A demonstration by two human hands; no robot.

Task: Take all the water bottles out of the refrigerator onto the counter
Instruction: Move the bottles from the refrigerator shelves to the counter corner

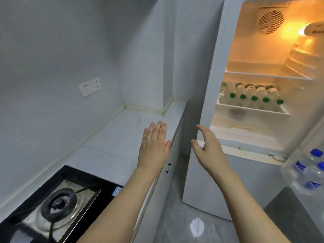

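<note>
My left hand [154, 146] is flat, fingers straight and together, over the counter [122, 130] just left of the fridge [210, 76]. My right hand [208, 151] is spread loosely in front of the fridge and holds nothing. Inside the fridge, green-capped bottles [254, 93] lie in a row on the middle shelf. Blue-capped bottles [312, 171] stand in the door to the right.

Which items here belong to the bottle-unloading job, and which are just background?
Job: green-capped bottles lying on the refrigerator shelf; blue-capped bottles in the door; counter; left hand; right hand.
Background: gas stove; wall socket.
</note>
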